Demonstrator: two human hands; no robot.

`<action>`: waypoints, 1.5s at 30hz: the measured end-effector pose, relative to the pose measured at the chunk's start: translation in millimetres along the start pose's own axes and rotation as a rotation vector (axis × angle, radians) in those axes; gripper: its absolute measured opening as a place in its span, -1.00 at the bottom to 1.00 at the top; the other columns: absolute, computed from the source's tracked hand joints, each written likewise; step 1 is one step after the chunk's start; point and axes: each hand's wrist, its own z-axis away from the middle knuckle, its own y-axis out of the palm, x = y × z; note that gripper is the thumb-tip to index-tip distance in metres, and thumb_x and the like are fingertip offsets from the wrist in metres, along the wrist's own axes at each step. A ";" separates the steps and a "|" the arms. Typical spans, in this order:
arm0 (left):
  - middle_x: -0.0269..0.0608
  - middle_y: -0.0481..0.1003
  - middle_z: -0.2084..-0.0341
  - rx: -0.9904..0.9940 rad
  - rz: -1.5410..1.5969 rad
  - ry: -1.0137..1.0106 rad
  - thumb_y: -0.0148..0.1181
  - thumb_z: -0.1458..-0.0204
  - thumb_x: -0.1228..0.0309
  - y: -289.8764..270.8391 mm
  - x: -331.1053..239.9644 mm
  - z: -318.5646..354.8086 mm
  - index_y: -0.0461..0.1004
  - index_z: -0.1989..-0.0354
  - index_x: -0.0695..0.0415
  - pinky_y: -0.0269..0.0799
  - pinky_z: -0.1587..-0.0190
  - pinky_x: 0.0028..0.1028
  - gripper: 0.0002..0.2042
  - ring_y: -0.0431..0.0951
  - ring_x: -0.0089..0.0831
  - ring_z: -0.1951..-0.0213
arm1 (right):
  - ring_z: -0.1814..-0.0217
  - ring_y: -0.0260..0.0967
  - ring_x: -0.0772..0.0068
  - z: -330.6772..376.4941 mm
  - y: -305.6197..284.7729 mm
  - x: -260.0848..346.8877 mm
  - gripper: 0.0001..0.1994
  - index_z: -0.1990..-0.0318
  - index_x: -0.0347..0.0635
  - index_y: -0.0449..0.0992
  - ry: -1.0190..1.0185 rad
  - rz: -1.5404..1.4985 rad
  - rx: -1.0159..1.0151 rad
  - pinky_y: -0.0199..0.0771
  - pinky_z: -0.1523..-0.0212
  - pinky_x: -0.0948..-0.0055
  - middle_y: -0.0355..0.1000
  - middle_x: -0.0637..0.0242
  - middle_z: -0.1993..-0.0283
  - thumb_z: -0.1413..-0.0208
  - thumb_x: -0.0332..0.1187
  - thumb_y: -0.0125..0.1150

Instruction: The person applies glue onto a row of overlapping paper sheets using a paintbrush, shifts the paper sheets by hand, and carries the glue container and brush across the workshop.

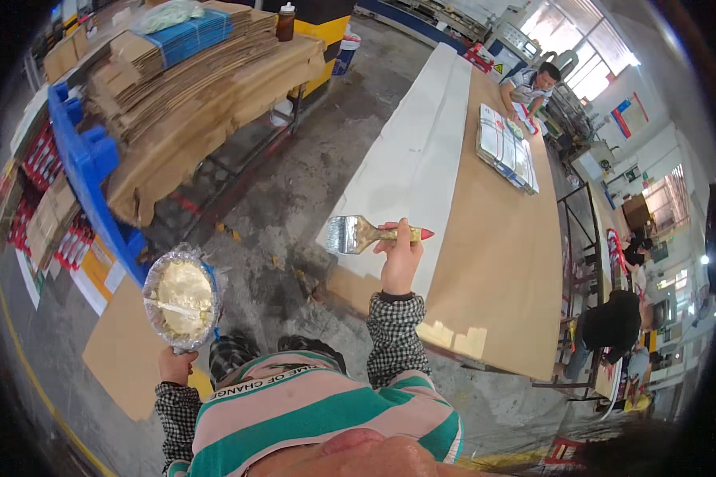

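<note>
My right hand (402,261) is closed around the handle of a wide paintbrush (364,235), held level above the near end of the long table. Its bristles point left, and the handle's red tip sticks out past my fingers on the right. Low at the left, my left hand (177,366) is closed on the near side of a round pan (181,343) lined with clear plastic. Pale yellow paste (184,288) fills the pan, and a whitish strip (173,308) lies across it. My left fingers are partly hidden.
White sheeting (410,151) and brown board (485,262) cover the long table, with pale yellow patches (453,337) at its near edge. Stacked packages (505,151) lie there near a person (527,87). Left stands a table of flattened cardboard (207,111) beside a blue plastic pallet (83,175).
</note>
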 end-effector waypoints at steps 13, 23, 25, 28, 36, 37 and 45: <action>0.07 0.52 0.48 0.317 -0.683 0.302 0.28 0.33 0.32 71.5 -264.1 -340.7 0.49 0.45 0.35 0.42 0.27 -0.29 -0.68 0.54 -0.12 0.38 | 0.69 0.20 0.56 -163.4 109.0 -52.8 -0.62 0.45 -0.30 0.38 -0.246 0.120 -0.487 0.23 0.67 0.61 0.41 0.20 0.48 -0.22 -0.14 -0.11; 0.14 0.49 0.35 0.712 -0.777 0.791 0.29 0.32 0.29 330.2 -483.8 -400.3 0.50 0.31 0.28 0.38 0.18 -0.25 -0.62 0.49 -0.05 0.23 | 0.65 0.21 0.59 -272.3 35.4 -52.3 -0.64 0.44 -0.26 0.37 -0.345 0.061 -1.179 0.18 0.69 0.65 0.39 0.27 0.49 -0.22 -0.12 -0.11; 0.11 0.50 0.36 0.848 -0.841 0.887 0.28 0.31 0.29 386.6 -527.9 -385.0 0.50 0.30 0.26 0.39 0.19 -0.24 -0.63 0.49 -0.05 0.24 | 0.61 0.23 0.59 -291.5 19.8 -42.6 -0.64 0.43 -0.24 0.37 -0.415 0.014 -1.217 0.18 0.67 0.63 0.39 0.28 0.48 -0.22 -0.12 -0.11; 0.08 0.50 0.39 1.014 -1.131 1.033 0.27 0.30 0.29 477.9 -583.4 -358.3 0.51 0.29 0.22 0.39 0.23 -0.24 -0.64 0.49 -0.02 0.27 | 0.56 0.24 0.57 -300.6 1.7 -27.8 -0.65 0.40 -0.23 0.39 -0.548 0.065 -1.399 0.20 0.62 0.59 0.38 0.32 0.47 -0.22 -0.11 -0.11; 0.10 0.49 0.43 1.643 -1.511 1.556 0.20 0.24 0.26 671.3 -667.2 -349.3 0.52 0.35 0.19 0.38 0.22 -0.16 -0.71 0.48 0.02 0.30 | 0.64 0.18 0.56 -305.6 86.3 -38.7 -0.60 0.44 -0.31 0.38 -0.640 0.106 -2.108 0.21 0.61 0.59 0.39 0.24 0.49 -0.22 -0.10 -0.11; 0.10 0.49 0.45 1.796 -1.481 1.582 0.19 0.26 0.26 686.6 -674.4 -348.8 0.52 0.38 0.17 0.39 0.23 -0.16 -0.72 0.49 0.02 0.32 | 0.63 0.15 0.55 -307.0 115.1 -44.7 -0.61 0.42 -0.31 0.37 -0.714 0.059 -2.160 0.20 0.60 0.59 0.37 0.25 0.48 -0.22 -0.11 -0.11; 0.04 0.51 0.43 2.280 -1.626 2.229 0.21 0.28 0.26 806.8 -654.4 -286.3 0.54 0.37 0.16 0.42 0.22 -0.21 -0.70 0.51 -0.06 0.30 | 0.64 0.14 0.53 -397.9 278.2 -107.5 -0.59 0.41 -0.31 0.38 -0.826 0.287 -2.760 0.15 0.63 0.63 0.38 0.27 0.47 -0.21 -0.09 -0.13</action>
